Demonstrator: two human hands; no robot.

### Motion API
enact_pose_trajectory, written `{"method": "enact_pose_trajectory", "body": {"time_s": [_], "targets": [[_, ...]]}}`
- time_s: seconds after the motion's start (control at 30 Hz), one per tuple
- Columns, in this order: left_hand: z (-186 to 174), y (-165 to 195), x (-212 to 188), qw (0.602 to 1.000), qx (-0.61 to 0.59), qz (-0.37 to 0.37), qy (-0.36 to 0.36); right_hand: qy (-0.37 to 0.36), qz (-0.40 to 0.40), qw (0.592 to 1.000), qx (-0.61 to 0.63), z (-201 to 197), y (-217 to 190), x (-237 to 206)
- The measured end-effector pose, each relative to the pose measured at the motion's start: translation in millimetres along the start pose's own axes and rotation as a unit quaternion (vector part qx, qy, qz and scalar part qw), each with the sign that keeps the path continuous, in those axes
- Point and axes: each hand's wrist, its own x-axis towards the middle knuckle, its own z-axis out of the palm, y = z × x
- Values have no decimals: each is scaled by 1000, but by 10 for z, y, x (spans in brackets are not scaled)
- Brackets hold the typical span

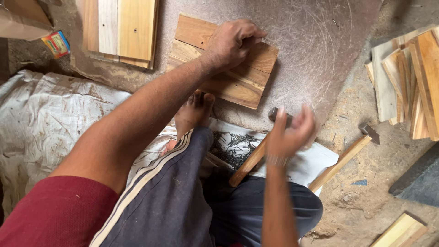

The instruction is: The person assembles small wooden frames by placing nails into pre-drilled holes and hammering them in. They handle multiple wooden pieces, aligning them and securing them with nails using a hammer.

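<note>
Left hand (232,43) presses down on the small wooden panel (224,64), fingers curled and pinched at its upper edge, perhaps on a nail, though that is too small to tell. The panel lies flat on the mat, its planks already side by side with a cross strip on top, so joining looks under way, not finished. Right hand (290,132) is blurred, closed around the wooden handle of a hammer (256,153), head up near the panel's lower corner. A heap of dark nails (233,146) sits by the knee on white cloth. The surface is a scratched fibre mat (320,41) on a dusty, sawdust-strewn floor; a second panel (121,29) lies above left, stacked wood offcuts (409,77) at right, a white sack (41,123) at left.
</note>
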Motion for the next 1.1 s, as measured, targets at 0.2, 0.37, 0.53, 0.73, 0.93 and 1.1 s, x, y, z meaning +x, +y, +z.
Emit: {"method": "enact_pose_trajectory", "body": {"time_s": [0.2,0.37,0.53,0.73,0.93,1.1], "targets": [[-21,16,-10,998,33,49,7,-232,360,852,302,-269,511,-1022],[-68,89,-8,999,20,-11,-34,-249,425,714,497,-641,186,-1035],[-72,83,33,1000,16,19,-13,-208,332,887,246,-641,-415,-890],[-93,44,11,997,-52,-34,-41,-190,45,977,88,-532,-815,-275],[-45,1,63,997,-48,-53,-35,-218,-42,973,-62,-166,-1113,151],[-2,-15,49,998,-16,-53,-34,-219,-37,974,-38,-329,-1087,250]]}}
